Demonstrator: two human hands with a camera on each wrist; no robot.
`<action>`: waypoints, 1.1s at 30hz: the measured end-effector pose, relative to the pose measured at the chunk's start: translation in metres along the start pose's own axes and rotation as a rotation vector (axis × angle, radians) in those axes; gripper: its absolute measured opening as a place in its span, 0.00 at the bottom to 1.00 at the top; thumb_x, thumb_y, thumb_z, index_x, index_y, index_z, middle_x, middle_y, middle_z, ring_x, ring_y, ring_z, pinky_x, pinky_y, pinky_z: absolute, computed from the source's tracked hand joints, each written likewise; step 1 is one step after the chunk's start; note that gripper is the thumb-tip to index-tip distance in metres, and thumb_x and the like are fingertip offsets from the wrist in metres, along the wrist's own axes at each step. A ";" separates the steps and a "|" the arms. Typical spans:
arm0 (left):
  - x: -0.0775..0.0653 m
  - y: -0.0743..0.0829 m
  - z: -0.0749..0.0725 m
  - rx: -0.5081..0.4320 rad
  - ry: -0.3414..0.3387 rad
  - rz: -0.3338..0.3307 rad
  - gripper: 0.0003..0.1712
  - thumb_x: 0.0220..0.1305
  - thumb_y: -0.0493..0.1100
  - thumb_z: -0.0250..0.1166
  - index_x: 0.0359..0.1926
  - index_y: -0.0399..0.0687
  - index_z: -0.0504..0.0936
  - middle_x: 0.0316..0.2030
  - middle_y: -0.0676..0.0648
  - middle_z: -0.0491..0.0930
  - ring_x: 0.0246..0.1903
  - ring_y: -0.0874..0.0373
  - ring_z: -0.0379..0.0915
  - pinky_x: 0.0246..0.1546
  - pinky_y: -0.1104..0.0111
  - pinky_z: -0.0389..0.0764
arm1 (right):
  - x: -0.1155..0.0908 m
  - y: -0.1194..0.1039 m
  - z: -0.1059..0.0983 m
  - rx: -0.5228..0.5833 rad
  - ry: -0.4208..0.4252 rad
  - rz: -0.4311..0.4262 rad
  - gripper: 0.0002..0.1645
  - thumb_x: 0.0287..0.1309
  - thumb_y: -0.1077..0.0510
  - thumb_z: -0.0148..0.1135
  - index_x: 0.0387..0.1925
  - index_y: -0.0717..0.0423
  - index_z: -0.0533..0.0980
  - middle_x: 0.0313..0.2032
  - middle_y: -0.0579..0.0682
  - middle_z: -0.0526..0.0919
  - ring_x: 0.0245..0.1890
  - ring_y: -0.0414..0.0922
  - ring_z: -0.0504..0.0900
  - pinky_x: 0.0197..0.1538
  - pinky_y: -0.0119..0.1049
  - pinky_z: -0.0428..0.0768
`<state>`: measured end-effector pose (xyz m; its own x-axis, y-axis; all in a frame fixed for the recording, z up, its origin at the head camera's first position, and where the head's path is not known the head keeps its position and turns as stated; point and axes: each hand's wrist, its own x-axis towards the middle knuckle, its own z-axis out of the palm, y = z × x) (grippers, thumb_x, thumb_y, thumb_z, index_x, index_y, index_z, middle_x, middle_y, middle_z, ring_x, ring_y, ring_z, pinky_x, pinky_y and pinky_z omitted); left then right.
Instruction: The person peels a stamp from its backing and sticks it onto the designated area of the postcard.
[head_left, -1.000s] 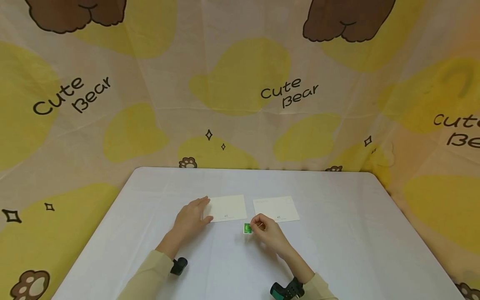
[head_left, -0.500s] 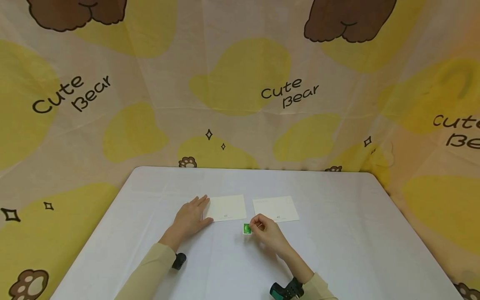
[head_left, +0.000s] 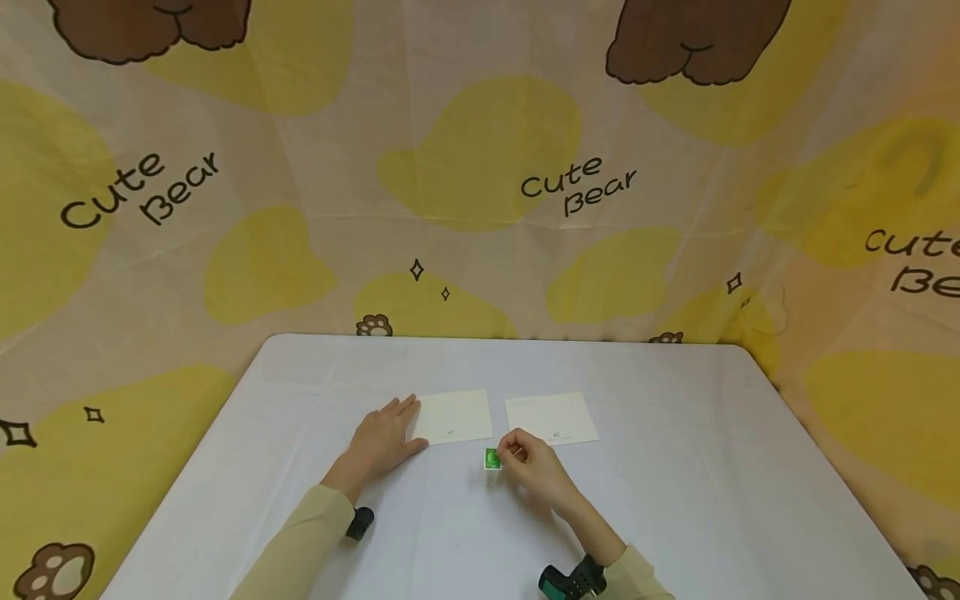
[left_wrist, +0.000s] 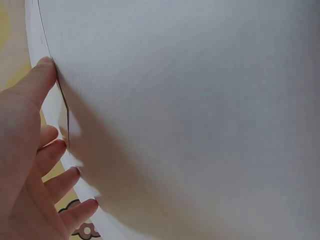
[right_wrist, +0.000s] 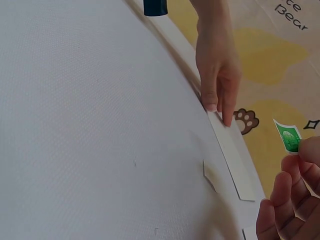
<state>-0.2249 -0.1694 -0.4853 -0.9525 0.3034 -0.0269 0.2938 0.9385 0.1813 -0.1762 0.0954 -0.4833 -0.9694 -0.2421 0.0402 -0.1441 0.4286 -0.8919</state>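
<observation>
In the head view, my right hand pinches a small green stamp with a white border between thumb and fingertips. In the right wrist view the stamp is raised above the table, slightly curled at one corner. My left hand rests with spread fingers on the left end of a cream card. Its thumb lies at the card's near edge in the left wrist view, where the hand shows from the side. A second cream card lies to the right, partly behind my right hand.
A white table spreads out beneath both hands. Behind it hangs a patterned cloth with yellow patches and bear prints. Black wrist cameras are worn at both wrists.
The stamp and my right fingertips have shifted very slightly to the left. My left hand stays on the left card, with only a small shift of the forearm.
</observation>
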 end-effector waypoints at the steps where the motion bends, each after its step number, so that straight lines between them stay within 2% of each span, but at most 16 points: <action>1: 0.000 0.000 0.000 -0.003 -0.005 -0.004 0.43 0.57 0.60 0.61 0.66 0.40 0.61 0.67 0.43 0.58 0.66 0.43 0.54 0.61 0.48 0.61 | 0.001 0.000 0.000 -0.002 0.000 -0.005 0.03 0.58 0.59 0.58 0.32 0.54 0.74 0.26 0.44 0.75 0.24 0.36 0.70 0.26 0.25 0.70; 9: 0.000 0.001 0.000 -0.014 -0.008 -0.008 0.42 0.57 0.59 0.62 0.65 0.40 0.62 0.67 0.43 0.59 0.66 0.44 0.54 0.60 0.48 0.62 | 0.009 -0.001 0.000 -0.040 0.000 -0.041 0.03 0.58 0.59 0.58 0.31 0.55 0.75 0.25 0.44 0.75 0.22 0.36 0.69 0.23 0.24 0.68; 17: 0.001 0.002 0.001 -0.011 -0.005 -0.016 0.42 0.56 0.59 0.62 0.65 0.40 0.64 0.67 0.43 0.59 0.66 0.44 0.55 0.60 0.48 0.62 | 0.020 0.000 0.000 -0.121 -0.004 -0.087 0.03 0.58 0.59 0.58 0.30 0.53 0.75 0.25 0.42 0.76 0.24 0.35 0.71 0.27 0.26 0.71; 26: 0.001 0.001 0.000 -0.028 -0.004 -0.018 0.42 0.56 0.59 0.63 0.65 0.40 0.63 0.67 0.43 0.59 0.66 0.44 0.54 0.60 0.48 0.61 | 0.042 0.002 -0.007 -0.178 0.029 -0.083 0.04 0.55 0.59 0.61 0.29 0.55 0.75 0.24 0.42 0.75 0.25 0.37 0.70 0.28 0.26 0.70; 33: 0.001 0.000 0.001 -0.033 0.002 -0.019 0.42 0.56 0.58 0.63 0.64 0.40 0.64 0.67 0.43 0.60 0.65 0.43 0.55 0.60 0.48 0.62 | 0.061 0.005 -0.009 -0.223 0.044 -0.107 0.02 0.55 0.60 0.61 0.28 0.53 0.75 0.23 0.43 0.74 0.24 0.38 0.68 0.25 0.26 0.67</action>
<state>-0.2256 -0.1691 -0.4861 -0.9579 0.2855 -0.0289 0.2731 0.9380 0.2133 -0.2378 0.0905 -0.4817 -0.9532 -0.2608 0.1528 -0.2820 0.5855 -0.7600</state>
